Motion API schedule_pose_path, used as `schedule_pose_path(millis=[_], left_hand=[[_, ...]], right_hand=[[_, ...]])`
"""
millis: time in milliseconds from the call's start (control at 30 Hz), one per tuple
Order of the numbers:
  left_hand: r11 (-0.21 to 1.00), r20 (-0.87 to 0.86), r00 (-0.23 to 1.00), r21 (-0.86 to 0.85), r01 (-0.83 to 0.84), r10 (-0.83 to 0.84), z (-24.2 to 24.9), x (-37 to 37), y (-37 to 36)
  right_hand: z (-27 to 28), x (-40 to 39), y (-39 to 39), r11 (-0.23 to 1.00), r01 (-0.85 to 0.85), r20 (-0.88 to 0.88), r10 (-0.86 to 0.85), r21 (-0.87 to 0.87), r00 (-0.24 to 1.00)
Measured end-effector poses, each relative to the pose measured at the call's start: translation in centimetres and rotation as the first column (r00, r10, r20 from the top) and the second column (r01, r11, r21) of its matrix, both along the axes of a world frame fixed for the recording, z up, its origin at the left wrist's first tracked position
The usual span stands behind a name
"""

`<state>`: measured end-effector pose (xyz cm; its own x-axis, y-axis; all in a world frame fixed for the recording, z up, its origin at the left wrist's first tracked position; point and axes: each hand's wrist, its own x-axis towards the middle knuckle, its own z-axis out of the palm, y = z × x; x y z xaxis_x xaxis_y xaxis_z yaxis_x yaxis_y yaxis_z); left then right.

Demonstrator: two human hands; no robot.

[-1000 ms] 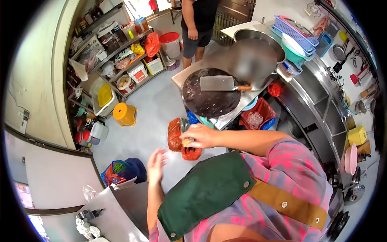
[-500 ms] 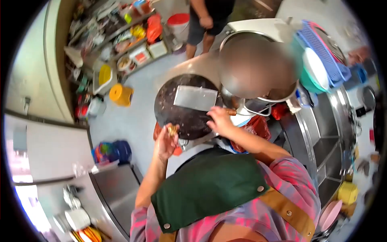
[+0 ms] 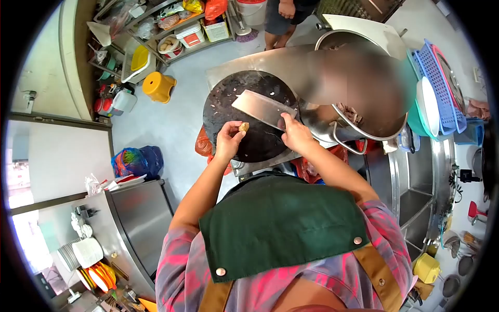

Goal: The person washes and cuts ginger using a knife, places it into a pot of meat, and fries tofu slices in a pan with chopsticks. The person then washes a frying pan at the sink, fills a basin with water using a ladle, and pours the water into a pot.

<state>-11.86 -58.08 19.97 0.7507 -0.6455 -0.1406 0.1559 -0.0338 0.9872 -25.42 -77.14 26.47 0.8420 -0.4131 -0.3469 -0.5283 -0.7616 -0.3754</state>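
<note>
My left hand [image 3: 228, 141] pinches a small tan, knobby piece of ginger [image 3: 244, 127] between thumb and fingertips, over the near left part of the round dark chopping block [image 3: 221, 96]. Closed around the handle end of a wide cleaver [image 3: 261, 108] is my right hand [image 3: 298, 134], at the block's right side. The blade points left across the block, apart from the ginger; its handle is mostly hidden in my fingers. Pale scraps dot the block's dark surface.
Right of the block stands a large metal pot [image 3: 345, 37], partly blurred. Beyond it are a blue basket [image 3: 441, 86] and a white basin [image 3: 427, 106]. Metal sinks [image 3: 416, 205] lie right. A yellow stool [image 3: 159, 87] is on the floor; a person [image 3: 286, 21] stands across the counter.
My right hand has gripped the cleaver, which lay on the block, and turned its blade. My left hand has come in over the block and turned, bringing the ginger to its fingertips.
</note>
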Motion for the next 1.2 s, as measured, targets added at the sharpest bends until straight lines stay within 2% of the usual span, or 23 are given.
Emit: schedule_pose_path(millis=[67, 100, 167, 200, 233, 267, 300, 367, 467, 567, 600, 700, 833, 900, 1000, 1033, 1100, 1167, 1200], left_hand=[[0.994, 0.074, 0.997, 0.113, 0.016, -0.025, -0.9, -0.3, -0.6], [0.988, 0.122, 0.991, 0.148, 0.042, -0.06, -1.3, 0.2, -2.2], [0.988, 0.243, 0.967, 0.147, 0.046, -0.081, -2.7, 0.6, -2.6], [0.971, 0.293, 0.949, 0.233, 0.049, -0.119, -2.0, 0.6, -2.7], [0.955, 0.399, 0.899, 0.289, 0.064, -0.181, -2.2, 1.0, -2.9], [0.969, 0.49, 0.857, 0.244, 0.043, -0.162, -2.8, 1.2, -3.5], [0.971, 0.514, 0.843, 0.236, 0.041, -0.161, -2.7, 1.5, -3.2], [0.947, 0.643, 0.73, 0.32, 0.016, -0.23, -2.7, 1.7, -3.6], [0.891, 0.442, 0.819, 0.421, 0.171, -0.366, 0.7, 1.4, -4.3], [0.936, 0.725, 0.594, 0.305, 0.178, -0.349, -2.2, 2.3, -4.2], [0.936, 0.78, 0.52, 0.315, 0.156, -0.349, -0.8, 2.2, -4.3], [0.926, 0.754, 0.54, 0.33, 0.183, -0.375, -1.1, 2.1, -3.8], [0.937, 0.801, 0.487, 0.285, 0.203, -0.349, -1.2, 2.0, -3.8], [0.949, 0.77, 0.556, 0.277, 0.152, -0.314, -1.3, 1.9, -4.0], [0.948, 0.742, 0.591, 0.272, 0.167, -0.317, -2.2, 2.3, -4.4], [0.943, 0.73, 0.598, 0.281, 0.178, -0.331, -2.7, 2.5, -4.3], [0.933, 0.834, 0.417, 0.324, 0.159, -0.361, -1.8, 2.9, -4.3], [0.943, 0.783, 0.527, 0.291, 0.16, -0.331, -2.5, 2.5, -4.0], [0.949, 0.778, 0.545, 0.272, 0.158, -0.313, -2.6, 2.6, -3.7]], right_hand=[[2.3, 0.0, 0.4, 0.994, 0.094, -0.023, -0.092, 0.064, 0.995], [1.8, -0.3, 0.1, 0.986, 0.12, 0.037, -0.125, 0.118, 0.991], [1.4, -1.0, 0.7, 0.974, 0.102, 0.062, -0.117, 0.203, 0.991], [2.2, -1.4, 1.2, 0.974, 0.095, 0.056, -0.109, 0.208, 0.993], [2.8, -1.7, 1.5, 0.973, 0.088, 0.051, -0.101, 0.213, 0.994], [3.0, -2.0, 1.3, 0.978, 0.086, 0.059, -0.098, 0.188, 0.993], [3.0, -2.3, 1.7, 0.979, 0.068, 0.064, -0.082, 0.19, 0.995], [2.7, -2.9, 1.4, 0.979, 0.076, 0.058, -0.088, 0.187, 0.994], [3.4, -3.3, 1.2, 0.985, 0.062, 0.043, -0.07, 0.163, 0.997], [4.1, -3.4, 1.4, 0.986, 0.032, 0.009, -0.034, 0.164, 0.999], [4.6, -3.4, 1.6, 0.987, 0.018, 0.002, -0.019, 0.163, 1.0], [6.1, -3.8, 2.2, 0.985, -0.025, -0.009, 0.027, 0.171, 1.0], [6.6, -4.3, 2.1, 0.984, -0.06, -0.022, 0.065, 0.167, 0.998], [6.9, -4.5, 2.1, 0.982, -0.076, -0.036, 0.083, 0.176, 0.996], [6.3, -3.9, 2.2, 0.992, -0.059, -0.127, 0.074, 0.113, 0.989], [9.9, -2.6, 2.5, 0.976, 0.068, -0.271, -0.01, 0.207, 0.962], [6.4, -2.7, 2.5, 0.992, -0.057, -0.222, 0.082, 0.114, 0.972], [5.9, -2.5, 3.2, 0.994, -0.027, -0.161, 0.043, 0.104, 0.986], [4.2, -2.4, 3.3, 0.995, -0.007, -0.194, 0.026, 0.098, 0.981]])
